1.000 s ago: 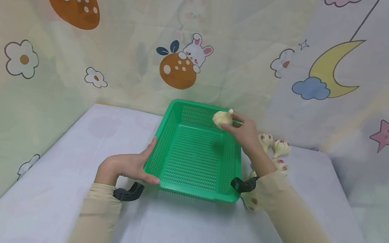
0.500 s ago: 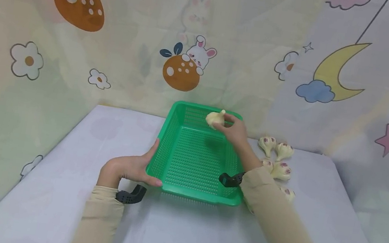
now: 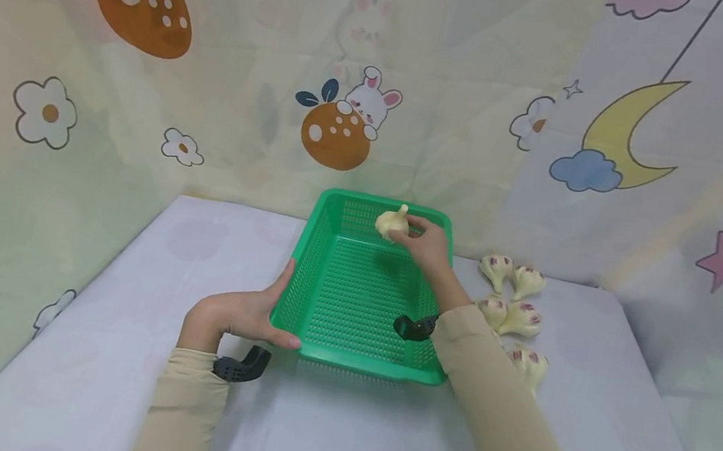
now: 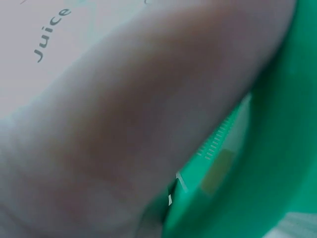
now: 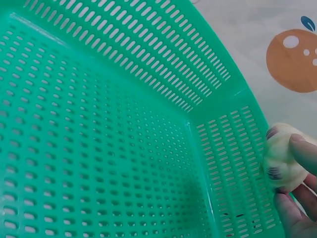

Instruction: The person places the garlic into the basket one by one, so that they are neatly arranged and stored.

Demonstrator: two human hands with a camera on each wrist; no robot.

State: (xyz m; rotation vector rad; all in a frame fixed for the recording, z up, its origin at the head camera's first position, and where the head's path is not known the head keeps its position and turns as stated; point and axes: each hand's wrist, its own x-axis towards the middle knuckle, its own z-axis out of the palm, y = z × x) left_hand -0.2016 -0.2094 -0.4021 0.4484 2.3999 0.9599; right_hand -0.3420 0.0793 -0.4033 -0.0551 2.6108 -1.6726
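A green perforated plastic basket sits on the white-covered table. My left hand holds its near left corner, thumb along the front rim and a finger up the left side; the other fingers are hidden. In the left wrist view, that hand fills much of the picture beside the green rim. My right hand pinches a garlic bulb by its stem end, over the far part of the basket. Purple marks show on this garlic bulb in the right wrist view.
Several more garlic bulbs lie on the table to the right of the basket, some partly behind my right forearm. A printed cloth backdrop hangs behind the table's far edge.
My right hand has carried the garlic bulb left, from the basket's far right rim to further over its inside. My left hand stays at the basket's corner.
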